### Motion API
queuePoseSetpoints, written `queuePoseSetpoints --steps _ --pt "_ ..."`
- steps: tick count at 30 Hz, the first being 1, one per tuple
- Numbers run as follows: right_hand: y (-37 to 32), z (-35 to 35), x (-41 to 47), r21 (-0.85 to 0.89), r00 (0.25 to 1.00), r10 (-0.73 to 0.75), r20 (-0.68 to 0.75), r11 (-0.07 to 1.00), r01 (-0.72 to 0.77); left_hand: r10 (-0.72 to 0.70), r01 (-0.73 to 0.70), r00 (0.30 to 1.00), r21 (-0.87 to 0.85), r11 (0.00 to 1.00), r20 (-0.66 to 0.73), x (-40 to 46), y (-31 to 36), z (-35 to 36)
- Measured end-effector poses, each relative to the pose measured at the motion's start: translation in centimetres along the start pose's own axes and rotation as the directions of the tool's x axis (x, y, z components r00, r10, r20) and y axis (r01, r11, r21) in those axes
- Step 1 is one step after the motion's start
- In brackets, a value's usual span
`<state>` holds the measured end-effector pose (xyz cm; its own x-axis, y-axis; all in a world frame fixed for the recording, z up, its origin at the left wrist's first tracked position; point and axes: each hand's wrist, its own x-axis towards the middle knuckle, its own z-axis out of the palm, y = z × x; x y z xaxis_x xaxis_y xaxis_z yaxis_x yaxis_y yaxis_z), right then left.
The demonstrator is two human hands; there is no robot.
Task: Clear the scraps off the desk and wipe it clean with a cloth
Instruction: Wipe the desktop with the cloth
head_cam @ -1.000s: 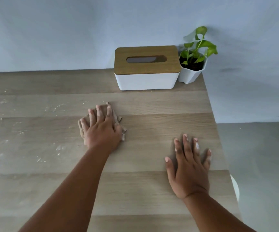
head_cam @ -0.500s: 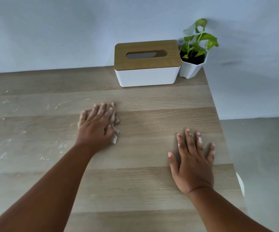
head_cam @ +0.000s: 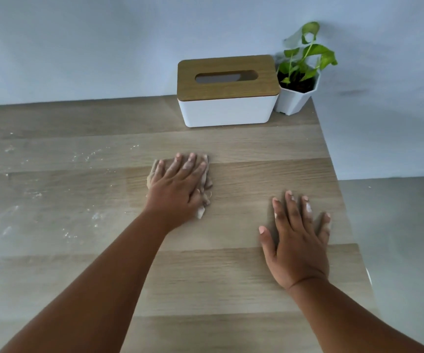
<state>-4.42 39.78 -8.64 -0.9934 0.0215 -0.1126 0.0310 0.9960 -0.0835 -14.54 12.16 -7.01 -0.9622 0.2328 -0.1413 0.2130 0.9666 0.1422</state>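
Wood-grain counter [head_cam: 231, 281] against a pale wall: the left hand [head_cam: 177, 189], fingers [head_cam: 191, 161] straight, is pressing a crumpled beige cloth [head_cam: 207, 186] flat mid-counter, its long axis running toward the wall. The right hand [head_cam: 298, 240] is lying palm-down, fingers spread, grasping nothing. White crumbs [head_cam: 88, 156] are lying at left.

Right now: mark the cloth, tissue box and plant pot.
cloth [head_cam: 207, 178], head view, bunched right edge showing past the fingers
tissue box [head_cam: 227, 112], head view, white front wall
plant pot [head_cam: 293, 100], head view, white faceted side
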Motion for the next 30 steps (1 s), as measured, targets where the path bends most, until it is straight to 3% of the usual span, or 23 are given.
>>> queuePoseSetpoints --steps 4,9,12,19,24,26,30 --pt "-0.1 0.0 -0.1 0.004 1.0 -0.001 -0.015 1.0 0.001 0.008 -0.007 1.0 0.023 1.0 -0.019 -2.7 -1.0 0.5" --pt "-0.1 0.1 0.0 0.003 1.0 0.0 -0.016 1.0 0.001 -0.234 0.234 0.972 -0.018 0.972 0.014 1.7 0.9 0.1" --pt "-0.1 0.1 0.1 0.004 1.0 0.003 -0.009 1.0 -0.003 -0.292 0.293 0.956 -0.032 0.956 0.036 4.6 2.7 -0.1" --pt "0.1 0.1 0.1 -0.004 1.0 0.006 -0.009 1.0 -0.006 -0.021 0.021 1.0 -0.02 1.0 0.017 0.3 5.5 0.2" --pt "0.0 0.2 -0.1 -0.017 1.0 0.0 -0.013 1.0 -0.001 0.02 -0.026 0.994 -0.058 0.998 -0.105 -7.5 3.3 2.2" --pt "0.0 0.2 -0.1 -0.013 1.0 -0.002 -0.019 1.0 0.002 -0.027 0.021 0.993 -0.048 0.999 -0.119 -7.4 2.4 2.1" --pt "0.1 0.3 0.0 -0.006 1.0 -0.001 -0.014 1.0 0.001 -0.248 0.246 0.968 -0.048 0.968 -0.04 -2.2 3.6 1.2"
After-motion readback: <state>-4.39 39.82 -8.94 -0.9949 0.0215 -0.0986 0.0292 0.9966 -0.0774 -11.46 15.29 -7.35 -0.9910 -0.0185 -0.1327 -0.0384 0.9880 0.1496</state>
